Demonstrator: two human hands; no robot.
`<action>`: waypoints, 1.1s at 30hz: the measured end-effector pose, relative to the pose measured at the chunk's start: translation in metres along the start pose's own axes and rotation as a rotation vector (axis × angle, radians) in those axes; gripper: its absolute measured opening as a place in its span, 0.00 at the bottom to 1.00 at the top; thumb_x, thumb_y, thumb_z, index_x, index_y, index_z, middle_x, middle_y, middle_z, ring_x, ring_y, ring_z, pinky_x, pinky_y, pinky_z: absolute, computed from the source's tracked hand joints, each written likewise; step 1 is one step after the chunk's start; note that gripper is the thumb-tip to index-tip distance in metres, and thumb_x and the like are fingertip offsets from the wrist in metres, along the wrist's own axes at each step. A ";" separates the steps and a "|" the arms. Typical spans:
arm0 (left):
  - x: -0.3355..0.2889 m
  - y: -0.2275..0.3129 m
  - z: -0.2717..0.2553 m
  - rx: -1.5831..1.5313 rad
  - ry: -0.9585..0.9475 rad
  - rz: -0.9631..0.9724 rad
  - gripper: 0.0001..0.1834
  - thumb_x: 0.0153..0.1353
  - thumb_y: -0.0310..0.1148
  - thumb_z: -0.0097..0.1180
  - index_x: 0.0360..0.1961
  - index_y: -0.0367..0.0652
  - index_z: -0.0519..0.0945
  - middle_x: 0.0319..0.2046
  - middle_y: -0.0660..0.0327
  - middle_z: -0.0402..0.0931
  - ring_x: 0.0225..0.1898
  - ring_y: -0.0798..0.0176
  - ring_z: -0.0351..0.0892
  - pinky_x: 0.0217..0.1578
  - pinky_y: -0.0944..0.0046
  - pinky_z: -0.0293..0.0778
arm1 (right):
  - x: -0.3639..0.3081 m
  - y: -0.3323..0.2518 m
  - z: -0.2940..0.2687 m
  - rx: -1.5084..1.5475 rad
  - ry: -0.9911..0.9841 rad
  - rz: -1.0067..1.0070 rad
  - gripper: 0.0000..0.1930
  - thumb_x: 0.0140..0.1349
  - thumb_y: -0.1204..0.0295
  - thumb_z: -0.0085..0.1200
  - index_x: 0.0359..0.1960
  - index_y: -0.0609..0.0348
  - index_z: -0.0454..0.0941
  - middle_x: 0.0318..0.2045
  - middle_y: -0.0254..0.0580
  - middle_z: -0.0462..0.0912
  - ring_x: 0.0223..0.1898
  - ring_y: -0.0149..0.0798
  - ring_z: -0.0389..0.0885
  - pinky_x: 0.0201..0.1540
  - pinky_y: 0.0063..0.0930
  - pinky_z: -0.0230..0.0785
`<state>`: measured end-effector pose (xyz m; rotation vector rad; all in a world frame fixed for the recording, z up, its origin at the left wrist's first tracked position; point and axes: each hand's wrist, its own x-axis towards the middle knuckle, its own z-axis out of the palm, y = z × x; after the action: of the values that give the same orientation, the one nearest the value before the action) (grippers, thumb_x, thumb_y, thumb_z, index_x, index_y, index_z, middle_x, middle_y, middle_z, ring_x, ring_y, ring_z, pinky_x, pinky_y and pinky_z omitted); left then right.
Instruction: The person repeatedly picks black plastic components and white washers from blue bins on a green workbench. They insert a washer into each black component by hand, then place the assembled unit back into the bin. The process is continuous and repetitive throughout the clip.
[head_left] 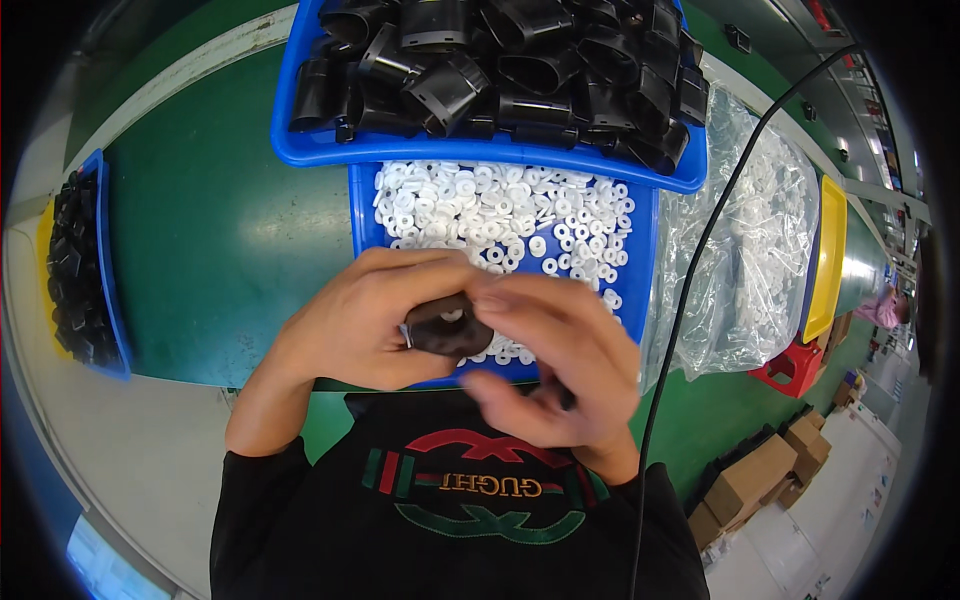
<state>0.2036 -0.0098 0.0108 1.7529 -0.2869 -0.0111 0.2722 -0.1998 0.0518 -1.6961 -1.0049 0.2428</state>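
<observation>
Both hands meet above the blue tray of white washers [500, 215], left hand [370, 320] fingers closed around a black plastic part [447, 325], right hand [560, 360] fingers curled against it, pressing.

Tray of washers [640, 270] before bin of housings [300, 150] (bag [760, 240] lies right)
</observation>
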 end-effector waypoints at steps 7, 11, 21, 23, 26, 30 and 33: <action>0.001 0.013 0.004 0.053 0.059 -0.095 0.12 0.41 0.26 0.66 0.31 0.39 0.81 0.24 0.60 0.78 0.24 0.60 0.79 0.27 0.65 0.72 | 0.022 -0.005 -0.041 0.518 -0.035 -0.285 0.10 0.51 0.78 0.63 0.34 0.64 0.77 0.34 0.47 0.81 0.30 0.36 0.79 0.28 0.23 0.71; 0.007 0.008 0.008 0.049 0.086 -0.006 0.10 0.44 0.28 0.67 0.28 0.40 0.79 0.22 0.61 0.77 0.23 0.60 0.78 0.26 0.65 0.71 | 0.029 -0.019 -0.042 0.187 -0.023 -0.390 0.07 0.52 0.79 0.61 0.32 0.63 0.75 0.31 0.45 0.79 0.28 0.35 0.77 0.26 0.23 0.68; 0.001 0.005 -0.006 -0.154 -0.112 -0.138 0.13 0.45 0.33 0.67 0.28 0.40 0.76 0.19 0.62 0.72 0.19 0.62 0.71 0.22 0.66 0.64 | 0.032 -0.028 -0.034 -0.459 0.000 -0.551 0.06 0.55 0.81 0.54 0.25 0.60 0.70 0.24 0.39 0.75 0.22 0.32 0.70 0.20 0.21 0.62; 0.002 0.006 0.001 -0.189 -0.079 -0.103 0.13 0.42 0.27 0.64 0.30 0.41 0.76 0.16 0.62 0.68 0.16 0.64 0.64 0.19 0.65 0.58 | 0.034 -0.029 -0.033 -0.500 0.002 -0.567 0.06 0.55 0.81 0.53 0.23 0.59 0.70 0.23 0.38 0.74 0.21 0.31 0.69 0.19 0.21 0.60; 0.006 0.011 -0.003 -0.161 -0.168 -0.202 0.13 0.42 0.28 0.64 0.31 0.41 0.76 0.16 0.62 0.67 0.16 0.65 0.65 0.19 0.65 0.58 | 0.035 -0.029 -0.033 -0.541 0.016 -0.587 0.08 0.56 0.82 0.51 0.21 0.58 0.68 0.21 0.36 0.73 0.19 0.30 0.67 0.18 0.20 0.58; 0.002 0.002 0.004 -0.253 -0.120 -0.108 0.15 0.41 0.29 0.66 0.31 0.41 0.75 0.17 0.61 0.68 0.17 0.64 0.65 0.20 0.66 0.59 | 0.039 -0.024 -0.032 -0.440 0.019 -0.568 0.11 0.57 0.83 0.49 0.19 0.57 0.66 0.18 0.34 0.71 0.16 0.29 0.65 0.15 0.19 0.56; 0.001 -0.001 0.003 -0.295 -0.149 -0.084 0.17 0.40 0.32 0.66 0.32 0.40 0.76 0.18 0.60 0.69 0.18 0.60 0.66 0.21 0.64 0.62 | 0.039 -0.018 -0.021 0.170 -0.040 -0.422 0.11 0.55 0.84 0.50 0.18 0.57 0.67 0.17 0.34 0.71 0.15 0.29 0.63 0.14 0.21 0.52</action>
<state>0.2046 -0.0128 0.0099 1.4713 -0.3038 -0.2345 0.3004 -0.1851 0.0874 -1.2957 -1.3067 0.0816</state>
